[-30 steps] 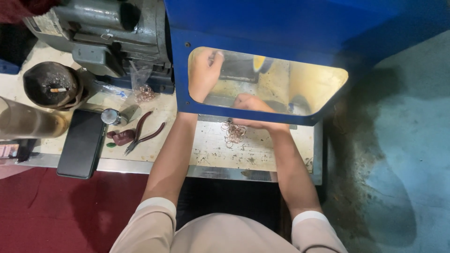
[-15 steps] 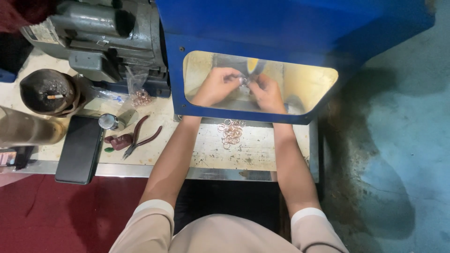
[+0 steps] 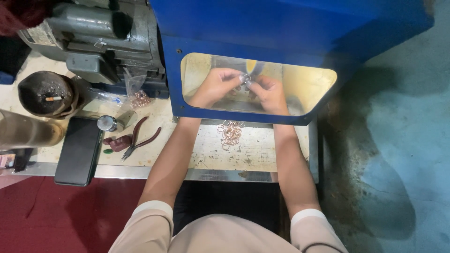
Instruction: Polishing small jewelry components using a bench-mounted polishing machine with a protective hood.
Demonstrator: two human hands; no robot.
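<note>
Both my hands reach through the lit window of a blue machine housing (image 3: 290,33). My left hand (image 3: 216,85) and my right hand (image 3: 268,93) meet at the middle of the opening. Together they pinch a small metal ring (image 3: 245,78) between their fingertips, just below a yellow part of the machine. On the worn white bench (image 3: 262,152) in front of the opening lies a small pile of copper-coloured rings (image 3: 231,132), between my forearms.
Left of the housing sits a grey motor (image 3: 93,37). Red-handled pliers (image 3: 140,138), a black phone (image 3: 78,151), a small bag of rings (image 3: 138,96), a round metal knob (image 3: 107,122) and a dark bowl with a cigarette (image 3: 45,93) lie on the bench. Grey floor to the right.
My right hand has left the ring pile on the bench and gone into the opening. Both hands have come together there on a ring.
</note>
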